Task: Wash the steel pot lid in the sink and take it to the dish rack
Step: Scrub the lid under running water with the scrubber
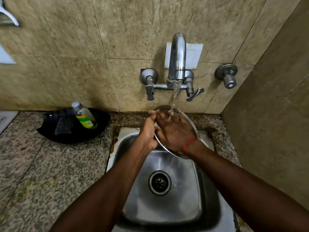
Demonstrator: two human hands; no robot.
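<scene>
Round steel pot lid (179, 113) tilted over stainless sink (175, 206), left hand (148, 131) gripping its rim, right hand (173, 133) spread flat, seemingly on its face, under tap water (175, 94)

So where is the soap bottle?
In the head view the soap bottle leans in the black tray on the counter, left of the sink.

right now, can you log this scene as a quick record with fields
lid: steel pot lid, tilted over the sink, under the stream
left hand: grips the lid's left edge
right hand: flat on the lid's face, fingers straight
tap: running, water lands on the right hand and lid
counter: black tray left of the sink, holding a soap bottle
</scene>
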